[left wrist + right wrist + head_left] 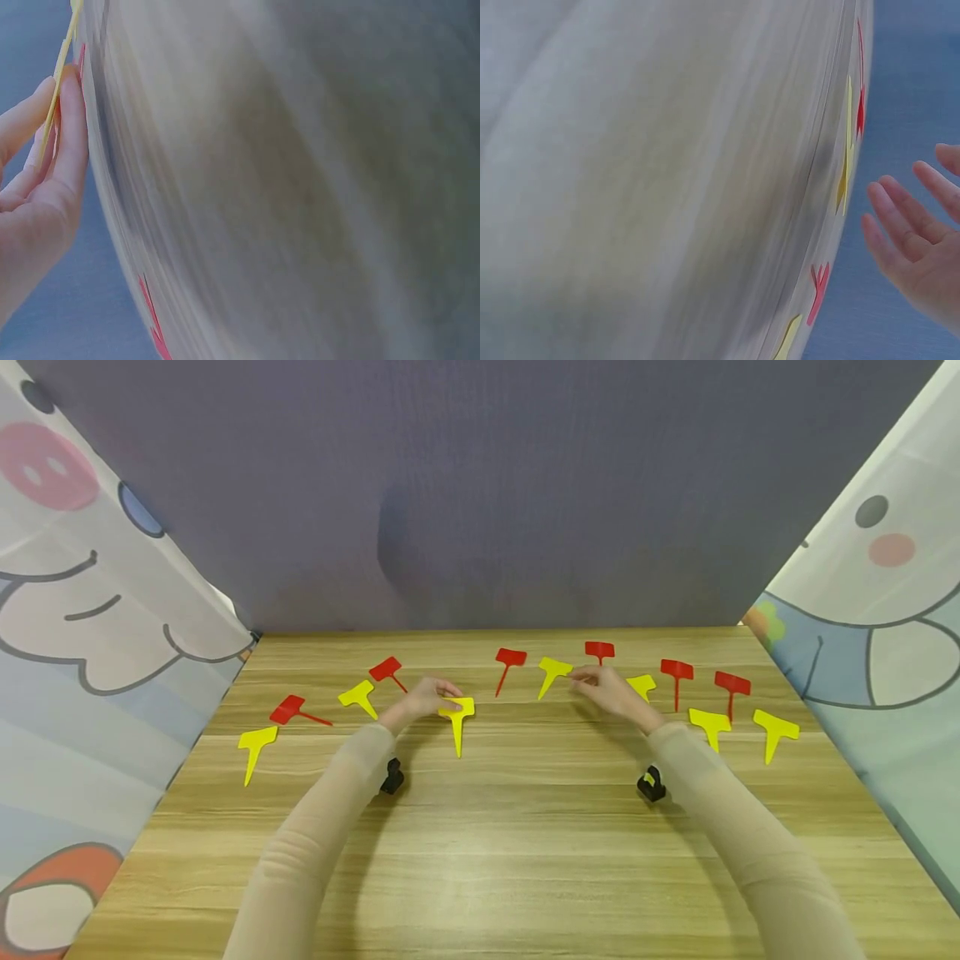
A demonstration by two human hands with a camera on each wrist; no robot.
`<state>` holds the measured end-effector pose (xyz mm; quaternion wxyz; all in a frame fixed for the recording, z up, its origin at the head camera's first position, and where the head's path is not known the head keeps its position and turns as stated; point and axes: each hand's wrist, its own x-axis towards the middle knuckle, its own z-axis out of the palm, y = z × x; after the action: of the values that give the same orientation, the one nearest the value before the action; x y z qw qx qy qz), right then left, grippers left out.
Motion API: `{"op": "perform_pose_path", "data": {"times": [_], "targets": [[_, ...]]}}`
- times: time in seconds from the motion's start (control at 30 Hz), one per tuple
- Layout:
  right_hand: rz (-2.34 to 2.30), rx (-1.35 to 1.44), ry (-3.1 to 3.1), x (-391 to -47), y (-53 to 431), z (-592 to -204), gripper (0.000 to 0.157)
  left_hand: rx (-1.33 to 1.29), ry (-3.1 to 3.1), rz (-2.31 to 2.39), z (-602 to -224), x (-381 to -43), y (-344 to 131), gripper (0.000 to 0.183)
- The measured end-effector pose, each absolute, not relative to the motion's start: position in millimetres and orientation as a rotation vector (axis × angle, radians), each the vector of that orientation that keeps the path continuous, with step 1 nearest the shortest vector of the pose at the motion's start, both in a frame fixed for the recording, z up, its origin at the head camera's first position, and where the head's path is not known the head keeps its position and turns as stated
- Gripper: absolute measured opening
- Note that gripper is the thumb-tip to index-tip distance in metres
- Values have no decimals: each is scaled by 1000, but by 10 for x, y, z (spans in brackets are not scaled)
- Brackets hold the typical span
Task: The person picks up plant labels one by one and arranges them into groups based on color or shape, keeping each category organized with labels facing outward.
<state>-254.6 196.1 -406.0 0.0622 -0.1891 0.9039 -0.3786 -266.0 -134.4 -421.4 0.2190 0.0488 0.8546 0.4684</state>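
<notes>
My left hand (422, 700) pinches a yellow T-shaped plant label (458, 720) between thumb and fingers, its pointed stem toward me. In the left wrist view the yellow label (63, 64) shows edge-on between the thumb and fingers. My right hand (606, 688) hovers above the table with its fingers spread and relaxed, as the right wrist view shows. Nothing is between those fingers (900, 206). Just left of its fingertips lies another yellow label (554, 672). A red label (512, 658) lies between the two hands, and another red label (599, 649) lies just behind the right hand.
More labels lie across the wooden table (480, 860): at left a red label (287, 708) and a yellow label (258, 740), at right a red label (732, 683) and a yellow label (776, 727). A grey panel (480, 510) stands behind; printed curtains (877, 610) flank both sides.
</notes>
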Motion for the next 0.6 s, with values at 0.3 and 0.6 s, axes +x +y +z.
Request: {"op": "perform_pose_path", "data": {"times": [0.3,0.6], "targets": [[-1159,-582,2729,-2618,1936,-4082,32,194,2402,1268,-4250,-2651,-1311,25],[-1144,-541,2715,-2658,1887,-4067,34,300,2513,1221,-4287,-2645,-1272,20]]}}
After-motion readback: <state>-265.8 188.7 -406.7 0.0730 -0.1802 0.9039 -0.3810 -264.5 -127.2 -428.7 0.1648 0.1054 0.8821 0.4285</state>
